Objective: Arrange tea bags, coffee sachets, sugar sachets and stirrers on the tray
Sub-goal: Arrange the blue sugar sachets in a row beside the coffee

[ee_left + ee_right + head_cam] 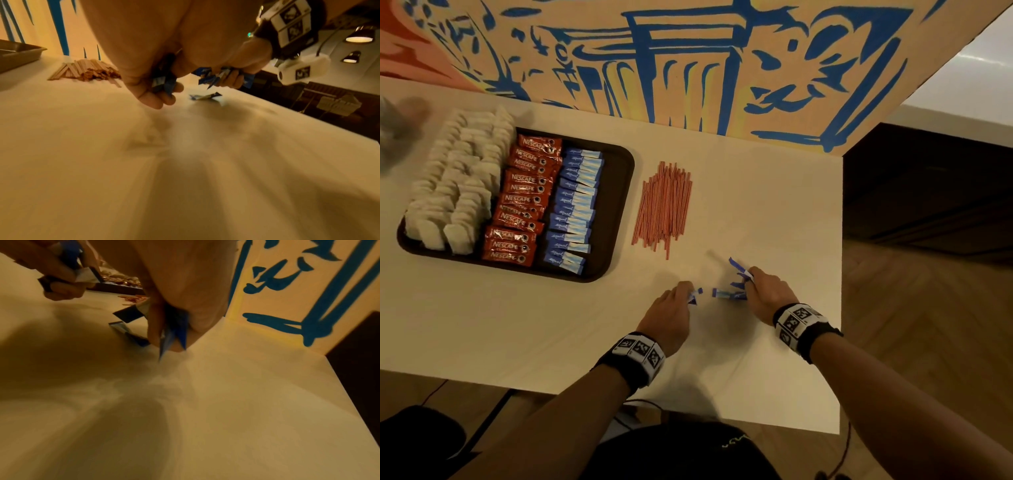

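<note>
Evidently the last blue sugar sachets (726,294) are being gathered off the desk (756,205): several are pinched in the right hand (765,296), a few in the left hand (671,305), each grip closed on its bundle, probably so they can join the blue row on the tray (619,192). The stirrers (662,205) are left piled beside the tray, not yet placed.
</note>
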`<state>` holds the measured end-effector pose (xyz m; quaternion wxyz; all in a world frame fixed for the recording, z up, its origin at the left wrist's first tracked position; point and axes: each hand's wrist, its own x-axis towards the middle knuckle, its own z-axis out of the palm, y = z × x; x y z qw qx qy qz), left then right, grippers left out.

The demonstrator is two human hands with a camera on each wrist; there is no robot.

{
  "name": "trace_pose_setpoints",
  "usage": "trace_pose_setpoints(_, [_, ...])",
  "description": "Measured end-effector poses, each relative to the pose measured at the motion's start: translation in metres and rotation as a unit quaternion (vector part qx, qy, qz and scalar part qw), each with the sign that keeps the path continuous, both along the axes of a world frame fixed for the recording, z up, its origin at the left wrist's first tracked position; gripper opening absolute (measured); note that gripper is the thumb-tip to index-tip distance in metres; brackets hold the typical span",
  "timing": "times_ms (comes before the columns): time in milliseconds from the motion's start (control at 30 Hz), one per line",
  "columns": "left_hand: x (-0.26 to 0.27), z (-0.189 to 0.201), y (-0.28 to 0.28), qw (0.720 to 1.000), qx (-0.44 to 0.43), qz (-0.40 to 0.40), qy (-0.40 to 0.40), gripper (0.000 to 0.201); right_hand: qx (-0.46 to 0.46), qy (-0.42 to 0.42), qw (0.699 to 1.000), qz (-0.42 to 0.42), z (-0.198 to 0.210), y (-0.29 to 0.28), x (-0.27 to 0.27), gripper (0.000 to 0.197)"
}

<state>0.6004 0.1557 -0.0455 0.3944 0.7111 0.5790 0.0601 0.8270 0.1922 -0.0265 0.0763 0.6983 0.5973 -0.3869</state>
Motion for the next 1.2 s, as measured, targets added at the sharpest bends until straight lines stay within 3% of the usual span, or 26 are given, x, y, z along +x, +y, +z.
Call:
trace_pose_setpoints(167, [0.036,0.008,0.022,0.998,0.015,-0.057,0.013,0.021,-0.014,0.054,0.987,-0.149,0.001,-0.013,0.009,0.028])
trace_pose_setpoints(267, [0.055,0.0,0.033,0.987,0.037,-0.136,0.075,0.035,-0.027,0.105,0.965,-0.239,0.006,-0.022,0.013,0.036])
trace_pose_setpoints(367, [0.062,-0.006,0.041,0.97,0.06,-0.184,0.147,0.027,-0.025,0.161,0.943,-0.29,0.017,-0.028,0.016,0.037])
trace_pose_setpoints(500, [0.051,0.0,0.038,0.973,0.04,-0.159,0.165,0.023,-0.021,0.228,0.9,-0.371,0.032,-0.03,0.016,0.039])
trace_pose_setpoints(600, [0.032,0.011,0.039,0.997,-0.039,-0.044,0.048,0.018,-0.015,0.299,0.861,-0.412,0.041,-0.024,0.005,0.044])
trace_pose_setpoints(667, [0.018,0.028,0.042,0.991,-0.103,0.044,-0.075,0.03,-0.006,0.34,0.846,-0.41,0.05,-0.016,-0.008,0.043])
trace_pose_setpoints(700, [0.012,0.04,0.042,0.975,-0.134,0.102,-0.145,0.032,-0.004,0.355,0.846,-0.398,0.057,-0.011,-0.017,0.037])
trace_pose_setpoints(767, [0.004,0.07,0.043,0.911,-0.194,0.217,-0.292,0.025,-0.006,0.385,0.847,-0.366,0.074,0.002,-0.039,0.028])
trace_pose_setpoints(833, [-0.006,0.1,0.047,0.863,-0.211,0.256,-0.381,0.019,0.0,0.418,0.843,-0.337,0.091,0.015,-0.063,0.031])
trace_pose_setpoints(933, [-0.03,0.134,0.062,0.863,-0.17,0.247,-0.406,0.015,0.022,0.484,0.811,-0.329,0.114,0.034,-0.096,0.032])
trace_pose_setpoints(1000, [-0.05,0.155,0.074,0.864,-0.149,0.248,-0.413,0.028,0.023,0.524,0.788,-0.322,0.129,0.046,-0.116,0.032])
trace_pose_setpoints(1067, [-0.07,0.175,0.085,0.85,-0.143,0.26,-0.435,0.032,0.012,0.57,0.763,-0.306,0.142,0.057,-0.134,0.037])
trace_pose_setpoints(1100, [-0.082,0.184,0.091,0.842,-0.134,0.27,-0.447,0.024,0.0,0.591,0.749,-0.299,0.149,0.062,-0.142,0.04])
trace_pose_setpoints(1167, [-0.106,0.199,0.104,0.854,-0.1,0.27,-0.433,0.013,-0.036,0.619,0.728,-0.294,0.161,0.074,-0.156,0.046])
trace_pose_setpoints(1200, [-0.119,0.201,0.112,0.874,-0.082,0.249,-0.408,0.016,-0.06,0.626,0.721,-0.29,0.166,0.08,-0.162,0.047])
